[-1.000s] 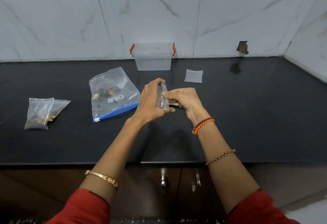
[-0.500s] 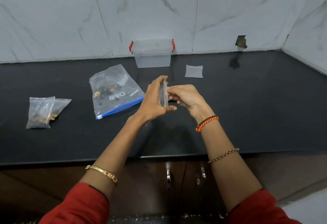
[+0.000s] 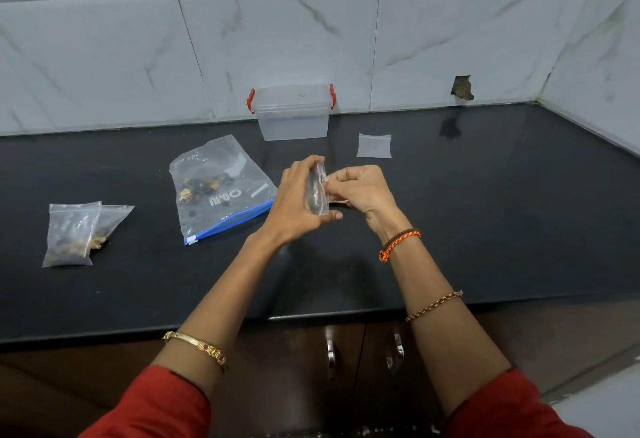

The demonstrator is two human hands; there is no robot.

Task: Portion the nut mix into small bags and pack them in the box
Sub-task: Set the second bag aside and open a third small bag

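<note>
Above the middle of the black counter my left hand (image 3: 296, 198) grips a small clear bag (image 3: 317, 192), held upright and edge-on. My right hand (image 3: 363, 188) pinches the same bag at its right edge. To the left lies the large zip bag of nut mix (image 3: 218, 188), flat, with a blue seal strip. Two small bags with nuts in them (image 3: 74, 233) lie overlapping at the far left. One empty small bag (image 3: 374, 146) lies flat beyond my right hand. The clear plastic box (image 3: 292, 114) with red clips stands against the back wall.
The black counter (image 3: 485, 212) ends in a front edge just below my forearms, with cabinet doors and metal handles (image 3: 330, 354) underneath. Marble-look tiled walls (image 3: 450, 39) close off the back and the right side. A dark hole (image 3: 462, 88) shows in the back wall.
Both hands have kept the small bag between them, with the right fingers shifting along its edge. The view has tilted slightly; nothing on the counter has moved.
</note>
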